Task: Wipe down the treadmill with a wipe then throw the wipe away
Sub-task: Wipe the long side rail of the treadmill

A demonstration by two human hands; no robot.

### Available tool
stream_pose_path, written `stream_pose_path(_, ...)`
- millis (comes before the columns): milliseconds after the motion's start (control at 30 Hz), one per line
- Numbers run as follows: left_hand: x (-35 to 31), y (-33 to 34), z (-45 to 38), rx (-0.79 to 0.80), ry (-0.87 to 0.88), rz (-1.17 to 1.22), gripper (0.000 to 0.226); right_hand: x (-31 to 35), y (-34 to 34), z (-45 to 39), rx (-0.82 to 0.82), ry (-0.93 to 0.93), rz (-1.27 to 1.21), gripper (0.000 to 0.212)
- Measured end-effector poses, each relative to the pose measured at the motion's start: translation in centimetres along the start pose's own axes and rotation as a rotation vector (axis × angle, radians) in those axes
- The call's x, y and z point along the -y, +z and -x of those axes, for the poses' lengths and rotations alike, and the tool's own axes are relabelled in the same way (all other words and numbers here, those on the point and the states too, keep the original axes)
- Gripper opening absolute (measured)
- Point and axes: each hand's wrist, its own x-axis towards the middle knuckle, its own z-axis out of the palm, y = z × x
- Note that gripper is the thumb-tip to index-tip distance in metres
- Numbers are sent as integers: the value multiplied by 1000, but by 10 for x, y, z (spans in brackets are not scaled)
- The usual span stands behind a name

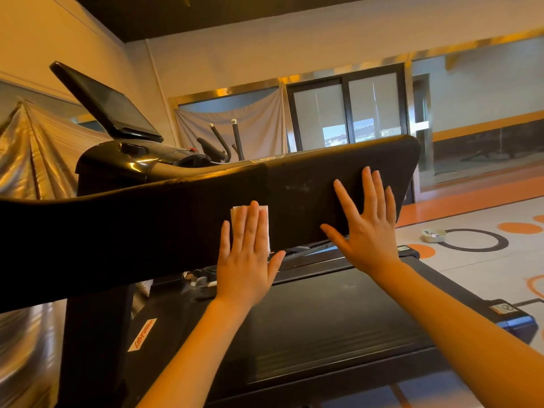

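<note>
The black treadmill fills the view, with its wide padded side handrail [147, 225] running across the middle and its belt deck [338, 328] below. My left hand [247, 257] lies flat with straight fingers on a white wipe [264, 214], pressing it against the handrail's side. Only the wipe's top and right edge show past my fingers. My right hand [368, 228] is spread flat on the handrail nearer its end, with nothing under it. The console screen [112, 110] stands tilted at the upper left.
A small white tray [434, 235] with small items sits on the grey and orange floor to the right. Draped grey cloth [32, 154] hangs at the left and behind. Another exercise machine's handles [232, 139] rise behind the treadmill. Dark-framed glass doors [347, 110] are at the back.
</note>
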Motion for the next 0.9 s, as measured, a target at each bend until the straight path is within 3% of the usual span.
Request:
stream_pose_path(200,-7,-10,-53,-113,-59,-10,80,-3,-2,1,5,-12,-4,78)
stream_pose_path(433,-24,10,-10,-47,73,17,81,-6,-1,4,32,-21,-36,76)
stream_pose_path(733,-23,-9,-69,-151,2,-59,83,-7,-3,4,34,-24,-24,77)
stream_pose_path(900,-26,3,-47,-120,53,-19,81,-9,-3,4,50,-40,-2,77)
